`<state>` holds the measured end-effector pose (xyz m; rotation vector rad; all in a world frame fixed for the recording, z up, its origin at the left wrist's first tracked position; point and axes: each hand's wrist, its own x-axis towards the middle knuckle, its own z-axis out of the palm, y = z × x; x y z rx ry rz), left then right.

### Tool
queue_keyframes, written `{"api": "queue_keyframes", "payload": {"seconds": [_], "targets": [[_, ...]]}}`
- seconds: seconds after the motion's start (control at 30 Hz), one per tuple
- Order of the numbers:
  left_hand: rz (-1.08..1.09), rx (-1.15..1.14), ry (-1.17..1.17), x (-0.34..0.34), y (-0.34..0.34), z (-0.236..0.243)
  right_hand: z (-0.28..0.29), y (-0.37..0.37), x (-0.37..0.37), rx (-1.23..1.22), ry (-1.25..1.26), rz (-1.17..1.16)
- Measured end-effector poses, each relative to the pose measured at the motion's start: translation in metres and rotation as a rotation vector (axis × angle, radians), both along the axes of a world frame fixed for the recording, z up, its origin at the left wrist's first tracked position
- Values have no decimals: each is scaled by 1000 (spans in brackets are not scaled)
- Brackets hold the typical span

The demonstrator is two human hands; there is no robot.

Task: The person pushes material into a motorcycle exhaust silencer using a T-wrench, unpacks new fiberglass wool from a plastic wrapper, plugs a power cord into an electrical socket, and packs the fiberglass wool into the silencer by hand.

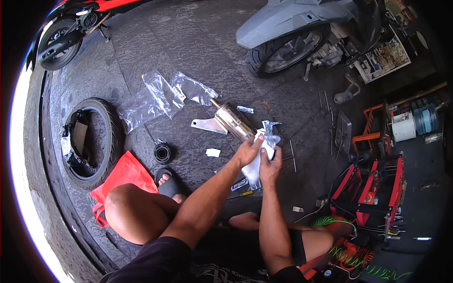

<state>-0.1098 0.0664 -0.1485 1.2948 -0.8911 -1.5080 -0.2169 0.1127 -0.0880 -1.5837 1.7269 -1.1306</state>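
Observation:
My left hand (249, 151) and my right hand (272, 166) are close together, both with fingers closed on a crumpled clear plastic bag (253, 172) that has something white in it. What is inside cannot be made out. Just beyond my hands a shiny metal exhaust muffler (232, 119) lies on the floor, its near end partly behind the bag and my left hand. Against the muffler's left side rests a flat silver bracket (207, 125). A T-handle wrench (293, 156) lies right of my right hand, and a yellow-handled screwdriver (245, 194) is below the bag.
Clear plastic wrappers (158, 96) spread beyond the muffler. At left are a tire (112, 141), a red bag (128, 175) and a round black part (163, 152). A grey scooter (292, 28) stands far right, above a parts tray (384, 59). A red rack (370, 186) and green coiled hose (337, 220) are at right.

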Motion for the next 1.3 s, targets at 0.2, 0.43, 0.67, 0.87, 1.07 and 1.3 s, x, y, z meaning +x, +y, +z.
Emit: {"api": "queue_keyframes", "payload": {"seconds": [0.2,0.43,0.67,0.87,1.07,1.3], "targets": [[-106,-374,-336,-12,11,48,37,-11,-72,584,-950,33],[-167,-401,-661,-8,13,63,49,-34,-76,387,-522,79],[-102,-329,-668,4,17,56,33,-22,-76,297,-354,39],[-267,-431,-632,9,17,48,51,-28,-68,326,-348,210],[-379,-366,-560,6,17,65,36,-35,-72,255,17,225],[-399,-265,-589,16,27,51,36,-53,-108,215,-204,-209]]}}
